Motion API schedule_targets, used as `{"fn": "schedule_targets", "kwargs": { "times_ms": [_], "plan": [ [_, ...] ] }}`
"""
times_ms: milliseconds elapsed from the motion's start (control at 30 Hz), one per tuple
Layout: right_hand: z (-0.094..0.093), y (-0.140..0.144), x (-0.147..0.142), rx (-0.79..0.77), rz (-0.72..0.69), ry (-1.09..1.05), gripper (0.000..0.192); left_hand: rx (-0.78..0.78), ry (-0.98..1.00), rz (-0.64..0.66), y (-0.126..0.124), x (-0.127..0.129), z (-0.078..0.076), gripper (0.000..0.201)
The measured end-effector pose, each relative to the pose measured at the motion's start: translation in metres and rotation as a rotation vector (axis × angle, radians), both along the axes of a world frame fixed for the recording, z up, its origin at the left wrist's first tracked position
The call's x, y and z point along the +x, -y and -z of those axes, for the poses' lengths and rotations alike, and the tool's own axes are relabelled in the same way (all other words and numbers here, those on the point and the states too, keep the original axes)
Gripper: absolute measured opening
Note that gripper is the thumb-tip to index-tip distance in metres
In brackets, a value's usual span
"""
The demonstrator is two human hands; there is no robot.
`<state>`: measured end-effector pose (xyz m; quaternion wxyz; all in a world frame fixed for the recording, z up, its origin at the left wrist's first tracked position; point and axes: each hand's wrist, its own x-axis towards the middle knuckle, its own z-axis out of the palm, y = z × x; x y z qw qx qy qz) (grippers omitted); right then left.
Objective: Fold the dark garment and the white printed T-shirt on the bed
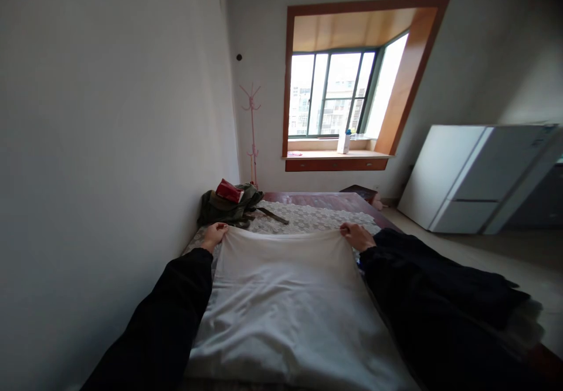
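Note:
A plain white cloth (285, 309) stretches toward me over the table, its far edge pulled fairly taut between my two hands and its near part wrinkled. My left hand (214, 236) pinches the far left corner. At the far right corner, my right hand (357, 237) grips the fabric with its fingers closed. Beneath and beyond the cloth shows a patterned lace cover (308, 214) on a dark reddish tabletop (325, 199). Whatever lies under the white cloth is hidden.
A dark green backpack (211, 208) with a red packet (229, 191) on it sits at the far left, against the wall. Behind stands a pink coat rack (252, 127). A white carton (343, 143) is on the windowsill (316, 156). To the right is a white refrigerator (466, 174).

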<state>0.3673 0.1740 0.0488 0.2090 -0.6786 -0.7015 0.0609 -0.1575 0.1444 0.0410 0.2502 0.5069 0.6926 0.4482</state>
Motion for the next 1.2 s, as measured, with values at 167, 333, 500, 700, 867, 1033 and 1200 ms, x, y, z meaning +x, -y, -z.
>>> {"fn": "schedule_targets", "kwargs": {
  "times_ms": [167, 333, 500, 700, 867, 1033, 1200],
  "plan": [
    [0.014, -0.022, -0.002, -0.103, 0.036, 0.146, 0.026, -0.027, -0.087, -0.019, -0.03, -0.008, 0.027, 0.005],
    [0.021, -0.023, -0.009, -0.157, 0.026, 0.241, 0.023, -0.012, -0.167, -0.023, -0.039, -0.013, 0.036, 0.005],
    [0.007, -0.006, -0.026, -0.096, 0.041, 0.272, 0.023, 0.005, -0.222, -0.054, -0.018, -0.006, 0.02, 0.025],
    [-0.024, 0.064, -0.011, -0.039, -0.104, 0.185, 0.034, -0.09, -0.264, 0.095, 0.045, 0.015, 0.006, 0.039],
    [-0.022, 0.183, 0.023, -0.201, -0.333, 0.063, 0.028, -0.307, -0.532, 0.377, 0.149, 0.023, 0.0, 0.052],
    [-0.002, 0.319, 0.063, -0.383, -0.283, -0.155, 0.047, -0.391, -0.802, 0.3, 0.267, 0.007, 0.002, 0.051],
    [0.028, 0.42, 0.089, -0.127, 0.144, -0.43, 0.044, -0.397, -0.722, 0.176, 0.301, -0.001, 0.017, 0.035]
  ]
}}
